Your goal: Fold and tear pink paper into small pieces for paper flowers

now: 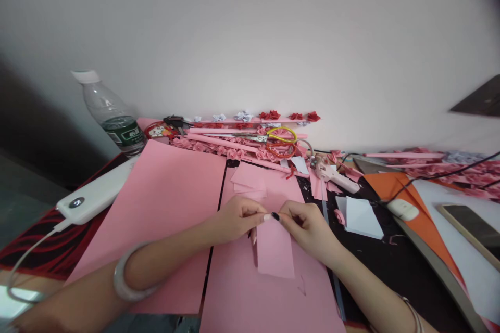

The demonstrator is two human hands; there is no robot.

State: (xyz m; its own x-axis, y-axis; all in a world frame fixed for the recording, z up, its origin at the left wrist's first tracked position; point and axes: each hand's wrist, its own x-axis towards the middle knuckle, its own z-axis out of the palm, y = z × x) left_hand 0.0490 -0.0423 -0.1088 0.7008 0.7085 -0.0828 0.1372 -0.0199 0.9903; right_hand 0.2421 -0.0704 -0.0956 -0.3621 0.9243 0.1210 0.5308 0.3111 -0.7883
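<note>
Pink paper strip (274, 250) over pink sheets (164, 208), yellow-and-red scissors (279, 140) at the table's far edge, green-labelled clear bottle (111, 114), white power bank (96, 195).

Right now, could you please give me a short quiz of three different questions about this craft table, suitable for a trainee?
1. True or false: both hands pinch the top edge of the small pink paper strip.
2. Which thing stands at the far left by the wall? A) plastic bottle B) glass jar C) paint can
3. Fill in: the scissors with yellow handles lie on a pile of pink paper ____.

Key
1. True: the left hand and the right hand meet at its top.
2. A
3. roses
</note>
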